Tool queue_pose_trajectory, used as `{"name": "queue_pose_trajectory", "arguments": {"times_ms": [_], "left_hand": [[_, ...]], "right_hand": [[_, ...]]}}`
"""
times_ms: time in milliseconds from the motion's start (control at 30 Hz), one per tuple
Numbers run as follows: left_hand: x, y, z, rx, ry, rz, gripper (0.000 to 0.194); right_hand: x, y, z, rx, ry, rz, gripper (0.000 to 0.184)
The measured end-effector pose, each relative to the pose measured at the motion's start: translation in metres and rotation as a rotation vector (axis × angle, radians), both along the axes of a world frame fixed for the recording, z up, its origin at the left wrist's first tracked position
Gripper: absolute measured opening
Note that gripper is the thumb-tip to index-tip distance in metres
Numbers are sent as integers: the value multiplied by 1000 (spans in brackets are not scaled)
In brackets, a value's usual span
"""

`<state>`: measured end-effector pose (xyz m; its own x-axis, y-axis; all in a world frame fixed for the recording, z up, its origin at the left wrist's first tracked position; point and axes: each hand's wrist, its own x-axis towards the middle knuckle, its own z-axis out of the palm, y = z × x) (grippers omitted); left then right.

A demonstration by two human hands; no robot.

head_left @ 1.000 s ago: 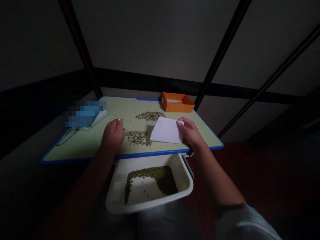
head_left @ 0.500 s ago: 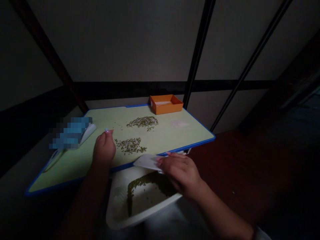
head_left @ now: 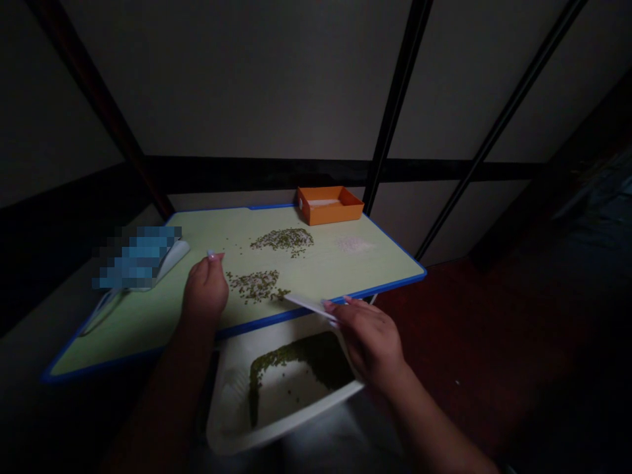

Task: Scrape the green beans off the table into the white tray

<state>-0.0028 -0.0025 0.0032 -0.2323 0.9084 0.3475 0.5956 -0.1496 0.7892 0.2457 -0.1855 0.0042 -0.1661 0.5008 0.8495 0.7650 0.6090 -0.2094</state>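
My right hand [head_left: 372, 336] grips a thin white card [head_left: 310, 306] just above the table's front edge. The card's tip is close to a near pile of small green beans mixed with pale grains [head_left: 255, 284]. To the left of that pile my left hand [head_left: 205, 289] is closed, thumb on top; what its fingers hold, if anything, I cannot make out. A second mixed pile [head_left: 284, 239] lies farther back. Below the table edge, a white plastic tub [head_left: 232, 421] has many green beans [head_left: 326, 355] along its far and left sides.
The pale green tabletop [head_left: 326, 276] has a blue rim. An orange box [head_left: 333, 212] stands at the back right, with a patch of pale grains [head_left: 353, 244] in front of it. A blurred-out blue item [head_left: 143, 253] lies at left. Wall panels rise behind.
The white card has lifted off the table's front edge, moved a little right and turned nearly edge-on, carried by my right hand. My left hand has hardly moved.
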Motion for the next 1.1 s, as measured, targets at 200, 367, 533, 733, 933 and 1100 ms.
{"name": "queue_pose_trajectory", "arguments": {"times_ms": [200,367,533,733,933,1100], "left_hand": [[0,2,-1,12,-9,-6,42],[0,1,0,14,8,-7,42],[-1,1,1,23,14,-20,41],[-1,2,-2,25,3,-3,41],[-1,1,1,-4,17,-6,42],[0,-1,3,-13,16,8,41]], "right_hand": [[-2,-10,7,31,20,98,36],[-15,-16,3,-1,-34,184,30],[-14,-10,0,-58,-83,136,29],[-11,-3,-4,-218,-155,67,25],[-12,4,-8,-293,-116,14,26],[-13,5,-9,-350,-70,-28,28]]}}
